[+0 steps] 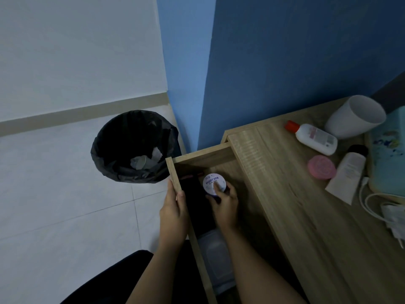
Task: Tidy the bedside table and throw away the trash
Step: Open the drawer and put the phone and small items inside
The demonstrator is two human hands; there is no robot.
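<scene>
Head view showed the left hand [174,212] clamped on the open drawer's front panel [175,175], seemingly to steady it, while the right hand [225,204] gripped a white-lidded cream jar [213,183] inside the drawer, apparently stowing it.

Drawer [175,172] was pulled out left of the counter [285,194]; bin [131,148] was set on the floor left of the drawer. A jar [213,183] was held inside the drawer. On the counter, cup [355,116] was placed behind bottle [313,137]; tin [321,167], tube [346,176], cable [372,202] were laid nearer.
</scene>
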